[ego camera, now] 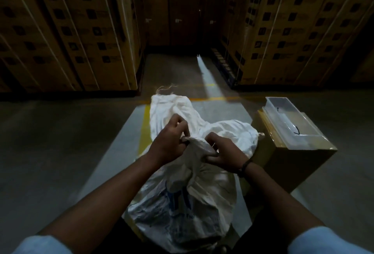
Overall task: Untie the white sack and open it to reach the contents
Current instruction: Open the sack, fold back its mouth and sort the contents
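Clamping both hands on the gathered neck of the white sack (182, 203), I am working at the tie from my remote seat. The sack is standing in the near middle of the scene, with its neck bunched up right at the hands. My left grip (169, 142) is curling fingers and thumb around the left side of the bunch. My right grip (222, 152) is pinching the fabric on the right, and the two are nearly touching.

I am judging the knot to be the main risk. Pulling the two sides apart while the tie is on would be cinching it tighter rather than freeing it. The fabric is looking thin and crinkly, so a hard tug could be tearing it or slipping it out of the fingers. A jerk could also be tipping the sack toward the cardboard box (293, 162) just to its right, where a clear plastic tub (289, 120) is sitting on top.

The tie itself is escaping me. Only a pale, thread-like glint is showing beside the right grip, and the dim light is swallowing the rest. The sack's base is sinking into shadow at the near edge. I am unable to tell whether the white bundle (176, 110) lying just beyond the hands is part of this sack or a separate one.
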The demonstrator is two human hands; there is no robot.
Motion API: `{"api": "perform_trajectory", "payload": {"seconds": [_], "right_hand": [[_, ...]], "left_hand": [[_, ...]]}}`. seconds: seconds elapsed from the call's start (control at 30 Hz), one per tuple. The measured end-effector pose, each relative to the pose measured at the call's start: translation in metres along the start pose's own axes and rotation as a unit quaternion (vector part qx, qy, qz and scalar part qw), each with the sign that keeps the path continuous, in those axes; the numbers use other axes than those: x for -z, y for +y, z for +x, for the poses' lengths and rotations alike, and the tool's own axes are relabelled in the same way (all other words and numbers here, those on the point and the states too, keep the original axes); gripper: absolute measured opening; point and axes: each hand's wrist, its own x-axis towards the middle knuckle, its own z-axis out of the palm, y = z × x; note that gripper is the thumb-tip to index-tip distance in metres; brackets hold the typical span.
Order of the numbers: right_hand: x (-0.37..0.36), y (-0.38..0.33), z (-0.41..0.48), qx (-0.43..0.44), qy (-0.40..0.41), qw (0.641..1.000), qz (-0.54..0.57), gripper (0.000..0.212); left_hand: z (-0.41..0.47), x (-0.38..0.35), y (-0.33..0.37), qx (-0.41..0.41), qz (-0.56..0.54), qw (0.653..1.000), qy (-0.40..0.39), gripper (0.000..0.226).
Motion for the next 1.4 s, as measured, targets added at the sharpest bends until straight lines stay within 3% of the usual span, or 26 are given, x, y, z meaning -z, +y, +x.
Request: {"api": "perform_trajectory", "payload": {"seconds": [0.07,0.17,0.23,0.3,0.33,0.4,0.47,0.53,0.63,0.73,0.8,0.87,0.93,1.0,1.07,1.13,1.2,1.3,1.4], "right_hand": [[-0.007,-0.005,0.001,0.046,0.035,0.990,-0.132,0.035],[-0.017,-0.010,-0.002,0.117,0.142,0.943,-0.276,0.024],[-0.022,-0.010,-0.005,0.166,0.206,0.910,-0.319,0.006],[-0.030,-0.008,-0.008,0.212,0.223,0.888,-0.342,0.004],[-0.035,-0.007,-0.009,0.216,0.214,0.894,-0.329,0.005],[-0.043,-0.008,-0.007,0.165,0.164,0.946,-0.224,0.011],[-0.046,-0.009,-0.007,0.097,0.068,0.985,-0.127,0.038],[-0.047,-0.006,-0.012,0.072,-0.001,0.994,-0.079,0.073],[-0.041,-0.004,-0.020,0.021,-0.058,0.996,0.065,0.086],[-0.034,0.002,-0.015,-0.026,-0.076,0.996,0.041,0.066],[-0.032,0.004,-0.011,0.018,-0.039,0.996,-0.076,0.044],[-0.035,0.003,-0.009,0.079,0.039,0.976,-0.199,0.028],[-0.041,-0.002,-0.010,0.153,0.126,0.938,-0.283,0.017],[-0.047,-0.005,-0.014,0.225,0.202,0.897,-0.322,0.012],[-0.051,-0.003,-0.018,0.267,0.236,0.876,-0.327,0.011],[-0.054,0.000,-0.020,0.253,0.217,0.894,-0.300,0.008],[-0.053,0.004,-0.015,0.195,0.149,0.939,-0.239,0.019],[-0.044,0.014,-0.011,0.083,-0.024,0.993,-0.086,0.059],[-0.032,0.023,-0.010,0.018,-0.155,0.988,0.022,0.113]], "left_hand": [[-0.004,-0.001,0.002,0.047,0.015,0.997,-0.060,0.041],[-0.002,0.005,0.003,0.056,0.061,0.972,-0.219,0.073],[0.003,0.012,0.007,0.071,0.008,0.948,-0.311,0.071],[0.008,0.017,0.009,0.105,-0.042,0.941,-0.319,0.056],[0.011,0.018,0.010,0.111,-0.029,0.943,-0.313,0.051],[0.016,0.018,0.011,0.094,0.040,0.944,-0.314,0.046],[0.018,0.014,0.012,0.053,0.119,0.943,-0.307,0.046],[0.015,0.009,0.008,0.024,0.148,0.948,-0.282,0.046],[0.000,0.003,-0.004,0.036,0.111,0.959,-0.258,0.037],[-0.016,0.000,-0.012,0.015,0.073,0.975,-0.211,0.031],[-0.026,-0.006,-0.011,-0.018,0.087,0.982,-0.169,0.029],[-0.031,-0.013,-0.010,0.001,0.099,0.982,-0.158,0.037],[-0.031,-0.014,-0.007,0.070,0.102,0.971,-0.204,0.062],[-0.024,-0.009,-0.002,0.109,0.085,0.944,-0.300,0.083],[-0.016,-0.003,0.001,0.136,0.033,0.916,-0.376,0.073],[-0.011,0.000,0.002,0.130,0.075,0.920,-0.361,0.060],[-0.010,-0.002,0.000,0.084,0.153,0.933,-0.316,0.055],[-0.016,-0.010,-0.007,-0.023,0.194,0.949,-0.246,0.049],[-0.026,-0.010,-0.017,-0.107,0.128,0.960,-0.224,0.048]]}}
